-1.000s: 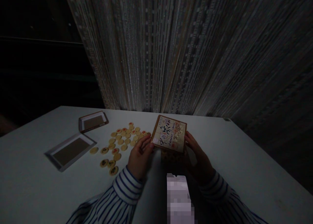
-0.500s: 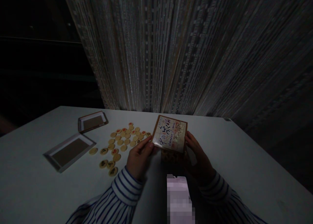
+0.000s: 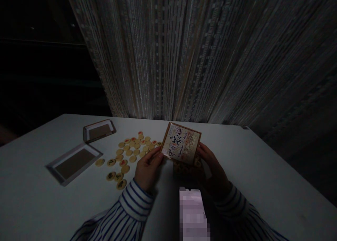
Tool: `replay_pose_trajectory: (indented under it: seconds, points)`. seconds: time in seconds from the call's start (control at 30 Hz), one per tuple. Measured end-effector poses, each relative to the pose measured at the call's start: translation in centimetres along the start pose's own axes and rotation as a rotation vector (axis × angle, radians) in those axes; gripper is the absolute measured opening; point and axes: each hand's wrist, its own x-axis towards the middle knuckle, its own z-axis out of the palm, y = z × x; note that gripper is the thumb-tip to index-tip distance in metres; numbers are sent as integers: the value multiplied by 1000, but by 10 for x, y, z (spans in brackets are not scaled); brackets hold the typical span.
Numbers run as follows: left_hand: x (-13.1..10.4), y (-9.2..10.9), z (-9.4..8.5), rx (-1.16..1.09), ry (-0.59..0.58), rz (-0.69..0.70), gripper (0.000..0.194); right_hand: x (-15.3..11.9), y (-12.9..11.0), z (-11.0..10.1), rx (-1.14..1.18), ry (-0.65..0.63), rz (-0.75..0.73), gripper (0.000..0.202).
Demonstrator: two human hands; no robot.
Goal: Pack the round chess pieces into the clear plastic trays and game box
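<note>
My left hand [image 3: 147, 169] pinches the left edge of a square box [image 3: 181, 143] printed with "Chinese chess" and Chinese characters. On the opposite side, the fingers of my right hand [image 3: 216, 171] curl against the box's right edge. The box is tilted, with its printed face towards me. Directly below it, partly covered, is a dark gold-patterned object [image 3: 184, 167]; I cannot tell whether it is joined to the box. Several round Chinese chess pieces [image 3: 133, 159] lie scattered left of my hands, some with red or black characters and some blank side up.
Two shallow open box parts stand on the left: a pale-rimmed one [image 3: 85, 166] and a smaller one [image 3: 101, 138] behind it. A blurred-out pale pink thing [image 3: 193, 213] is in front of me. A string curtain [image 3: 168, 58] hangs behind the white table [image 3: 263, 171].
The printed box has shifted slightly left and its tilt has changed a little. Both hands still hold its sides. The chess pieces and open box parts stay put.
</note>
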Motion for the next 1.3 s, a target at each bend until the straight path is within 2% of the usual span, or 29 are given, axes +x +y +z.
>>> replay_pose_trajectory:
  seconds: [0.27, 0.4, 0.57, 0.7, 0.9, 1.07, 1.3]
  points:
    - [0, 1, 1, -81, -15, -27, 56, -1, 1, 1, 19, 40, -9, 57]
    - [0, 3, -1, -98, -27, -42, 55, -3, 3, 1, 83, 69, 42, 50]
    - [-1, 10, -2, -71, -55, -41, 54, -6, 8, -2, 218, 55, 302, 47]
    - [-1, 12, -2, -20, -79, -24, 53, -6, 13, -7, 187, 123, 453, 42]
    - [1, 10, -4, 18, -80, 10, 51, -5, 18, -9, 98, 120, 438, 27]
    - [2, 9, -5, 10, -10, 28, 51, -3, 15, -7, 153, 127, 452, 21]
    - [1, 12, -3, -49, 13, 104, 50, 0, 9, -7, 276, 101, 482, 21]
